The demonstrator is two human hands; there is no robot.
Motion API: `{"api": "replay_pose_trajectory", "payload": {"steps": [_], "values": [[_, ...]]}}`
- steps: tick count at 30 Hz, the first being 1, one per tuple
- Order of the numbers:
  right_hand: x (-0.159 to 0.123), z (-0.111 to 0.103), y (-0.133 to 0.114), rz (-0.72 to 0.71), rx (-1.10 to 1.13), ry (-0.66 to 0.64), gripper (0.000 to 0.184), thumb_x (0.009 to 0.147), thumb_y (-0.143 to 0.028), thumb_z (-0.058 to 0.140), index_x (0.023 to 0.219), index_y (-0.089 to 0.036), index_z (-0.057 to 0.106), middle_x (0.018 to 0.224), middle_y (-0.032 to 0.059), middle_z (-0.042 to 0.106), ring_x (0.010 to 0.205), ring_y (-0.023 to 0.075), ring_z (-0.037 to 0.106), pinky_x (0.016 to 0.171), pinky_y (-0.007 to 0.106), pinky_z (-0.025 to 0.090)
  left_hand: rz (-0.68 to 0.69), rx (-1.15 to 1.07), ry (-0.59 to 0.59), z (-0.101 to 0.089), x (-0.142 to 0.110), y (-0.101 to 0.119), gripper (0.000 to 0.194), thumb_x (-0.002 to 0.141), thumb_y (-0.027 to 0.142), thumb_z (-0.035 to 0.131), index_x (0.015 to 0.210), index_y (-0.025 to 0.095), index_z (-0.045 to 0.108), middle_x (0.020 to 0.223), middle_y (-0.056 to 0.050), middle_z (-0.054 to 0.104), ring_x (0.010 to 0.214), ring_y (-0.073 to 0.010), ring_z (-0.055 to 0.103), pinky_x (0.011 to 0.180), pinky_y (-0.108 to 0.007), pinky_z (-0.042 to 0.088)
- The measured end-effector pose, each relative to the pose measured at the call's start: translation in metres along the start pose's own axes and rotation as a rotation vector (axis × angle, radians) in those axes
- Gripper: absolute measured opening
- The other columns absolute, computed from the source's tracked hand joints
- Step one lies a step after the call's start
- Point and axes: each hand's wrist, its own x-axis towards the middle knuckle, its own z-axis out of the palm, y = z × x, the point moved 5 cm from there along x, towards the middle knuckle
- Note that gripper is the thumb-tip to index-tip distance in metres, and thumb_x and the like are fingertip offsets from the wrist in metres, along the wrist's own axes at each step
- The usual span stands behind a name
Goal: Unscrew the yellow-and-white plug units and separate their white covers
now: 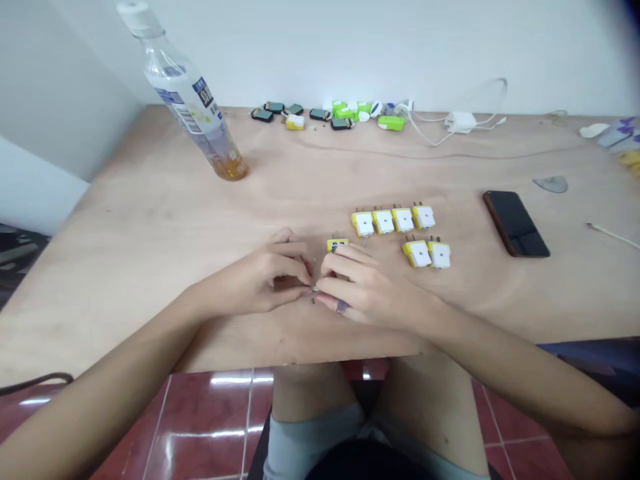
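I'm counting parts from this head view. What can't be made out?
Small metal piece: mostly hidden by the fingers of the left hand and right hand.
Yellow plug: lower part hidden by the right hand.
Bottle cap: cut off by the top edge.
Purple and yellow things: cut off by the right edge.
Far row of small parts: too small to tell apart.

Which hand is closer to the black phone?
Right. The right hand is to the left of the phone and nearer the table's front edge, with the white and yellow plugs partly between them. The left hand lies farther left, beyond the right hand.
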Motion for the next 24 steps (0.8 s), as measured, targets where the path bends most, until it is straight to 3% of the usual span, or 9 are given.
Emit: {"api": "replay_pose_trajectory", "payload": {"steps": [24], "values": [[0.0011,-0.0016,0.0010,0.037,0.038,0.057,0.025,0.114,-0.025,0.061,0.093,-0.018,0.074,0.098,0.0097,0.070,0.093,0.0244,0.056,0.087,0.042,0.051,0.044,-0.044,0.031,0.0000,0.0013,0.0025,0.007,0.107,0.026,0.077,0.105,0.026,0.083,0.107,-0.006,0.083,0.101,-0.0226,0.070,0.099,-0.038,0.051]]}}
